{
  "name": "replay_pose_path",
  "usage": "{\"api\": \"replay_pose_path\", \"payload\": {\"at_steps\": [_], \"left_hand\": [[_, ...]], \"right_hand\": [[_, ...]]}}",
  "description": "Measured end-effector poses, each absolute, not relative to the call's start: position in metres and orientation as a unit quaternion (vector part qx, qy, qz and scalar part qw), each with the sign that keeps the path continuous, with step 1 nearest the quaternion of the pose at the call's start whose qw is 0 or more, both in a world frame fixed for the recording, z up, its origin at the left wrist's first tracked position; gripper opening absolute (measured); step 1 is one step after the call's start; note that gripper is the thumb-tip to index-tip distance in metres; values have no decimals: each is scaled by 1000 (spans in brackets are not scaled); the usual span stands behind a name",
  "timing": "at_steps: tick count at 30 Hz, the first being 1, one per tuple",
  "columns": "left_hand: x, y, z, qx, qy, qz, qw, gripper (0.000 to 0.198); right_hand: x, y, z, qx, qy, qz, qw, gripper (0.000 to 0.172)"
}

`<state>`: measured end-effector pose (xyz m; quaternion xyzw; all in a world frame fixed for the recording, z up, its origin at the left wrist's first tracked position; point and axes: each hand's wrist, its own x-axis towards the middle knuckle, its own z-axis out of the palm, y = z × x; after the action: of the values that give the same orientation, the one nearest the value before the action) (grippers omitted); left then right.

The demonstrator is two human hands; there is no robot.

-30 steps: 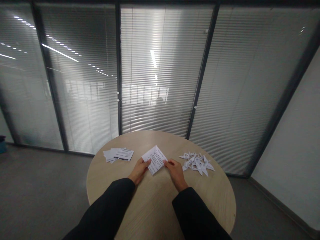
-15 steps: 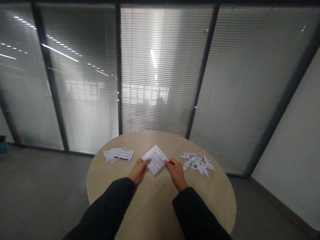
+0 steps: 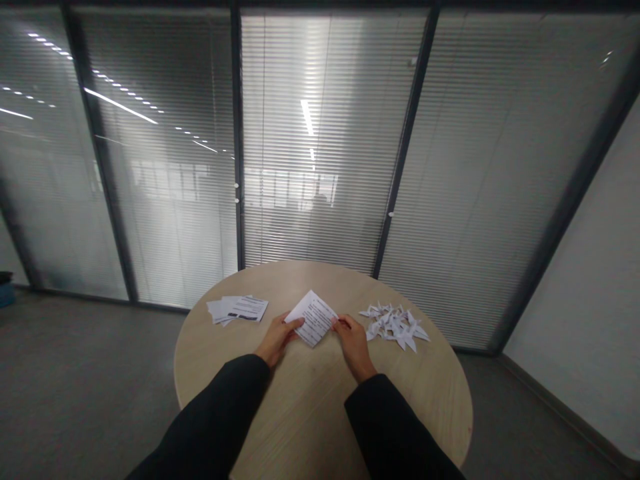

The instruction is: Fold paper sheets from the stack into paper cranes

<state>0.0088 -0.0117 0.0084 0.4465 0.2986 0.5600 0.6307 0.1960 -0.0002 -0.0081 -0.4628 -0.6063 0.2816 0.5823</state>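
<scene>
A square sheet of printed paper (image 3: 313, 317), turned like a diamond, is held above the middle of the table between both hands. My left hand (image 3: 276, 339) pinches its left side, thumb on top and fingers underneath. At the opposite corner, my right hand (image 3: 352, 341) grips the paper between thumb and fingertips. Small lines of black print cover the side facing me. To the left lie several loose printed sheets (image 3: 249, 307), overlapping. On the right is a pile of folded white paper shapes with pointed tips (image 3: 395, 325), which look like origami cranes.
Everything rests on a round light-wood table (image 3: 305, 413). Behind it stands a glass partition with blinds (image 3: 320, 227) and dark frames. A white wall (image 3: 595, 300) is on the right. A blue bin-like object (image 3: 6, 293) sits on the floor at far left.
The paper has shifted very slightly to the right, and my right fingers have moved a little with it. Both hands keep their hold; the sheets and the pile are unchanged.
</scene>
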Motion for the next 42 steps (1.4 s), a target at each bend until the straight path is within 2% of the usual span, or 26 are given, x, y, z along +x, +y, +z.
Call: {"api": "replay_pose_path", "payload": {"at_steps": [22, 34, 42], "left_hand": [[5, -9, 1, 529, 327, 492, 609, 48], [6, -11, 3, 522, 339, 502, 601, 45], [7, -11, 5, 514, 361, 513, 585, 47]], "right_hand": [[191, 0, -9, -418, -597, 347, 590, 18], [189, 0, -9, -410, -607, 357, 580, 21], [189, -1, -10, -401, -617, 348, 581, 35]]}}
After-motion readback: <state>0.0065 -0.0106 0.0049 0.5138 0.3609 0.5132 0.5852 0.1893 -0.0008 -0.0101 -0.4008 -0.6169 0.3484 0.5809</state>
